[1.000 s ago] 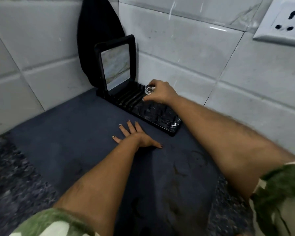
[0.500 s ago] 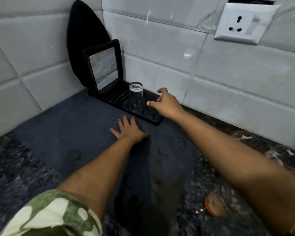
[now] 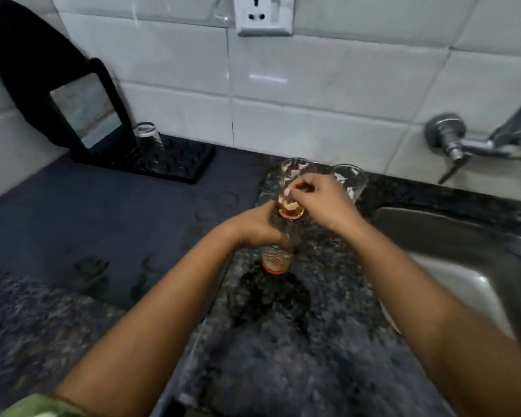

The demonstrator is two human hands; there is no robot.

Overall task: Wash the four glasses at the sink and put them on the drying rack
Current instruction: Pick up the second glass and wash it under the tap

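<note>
While both hands meet over the counter [image 3: 283, 341] just left of the sink [image 3: 463, 266], they close on two glasses. The left hand [image 3: 253, 227] wraps an orange-based glass [image 3: 276, 260] that stands on the counter, fingers curled round its upper part. The right hand [image 3: 319, 200] pinches the rim of a second glass [image 3: 292, 188] just behind it; that one has an amber bottom, and whether it is lifted or resting cannot be told. A third, clear glass [image 3: 349, 179] stands on the counter just beside the right hand, on the side nearer the sink, close to the tiled wall [image 3: 313, 100]. A fourth glass [image 3: 146, 136] stands on the black rack [image 3: 187, 164], well to the left of the sink and against the wall, on a dark mat [image 3: 88, 212] marked with wet rings. A tap [image 3: 463, 142] juts from the wall above the sink, and a socket [image 3: 263, 15] sits higher up.
</note>
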